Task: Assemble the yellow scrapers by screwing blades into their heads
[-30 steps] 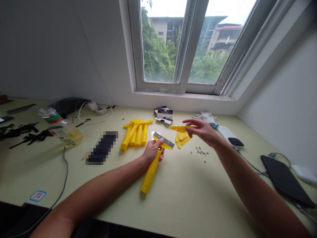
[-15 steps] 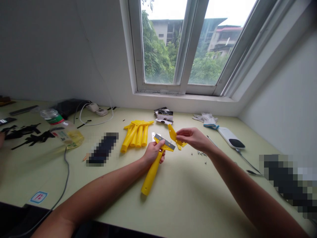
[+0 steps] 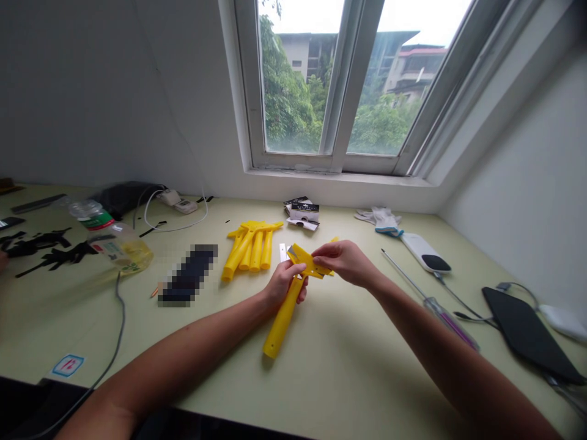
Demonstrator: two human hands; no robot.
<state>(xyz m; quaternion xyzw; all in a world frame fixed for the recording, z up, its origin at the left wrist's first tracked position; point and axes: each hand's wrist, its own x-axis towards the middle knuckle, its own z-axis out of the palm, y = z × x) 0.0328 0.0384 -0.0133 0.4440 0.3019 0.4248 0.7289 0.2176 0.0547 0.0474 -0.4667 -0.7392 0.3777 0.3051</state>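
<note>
My left hand is closed around the neck of a yellow scraper, whose handle points down toward me. My left thumb lies on the scraper's head. Pinched in the fingers of my right hand is a flat yellow cover plate. It lies over the scraper's head and hides most of the grey blade there. Behind my hands, a loose metal blade rests on the table. Several yellow scraper handles are piled to the left. Another yellow piece shows partly behind my right hand.
A screwdriver with a clear handle lies right of my right forearm. Small black-and-white boxes, gloves, a white power bank and a phone with cables stand around. On the left is a tilted bottle.
My right hand has moved slightly left and brought the yellow cover plate over the blade on the scraper's head. My left hand still holds the scraper in much the same place.
</note>
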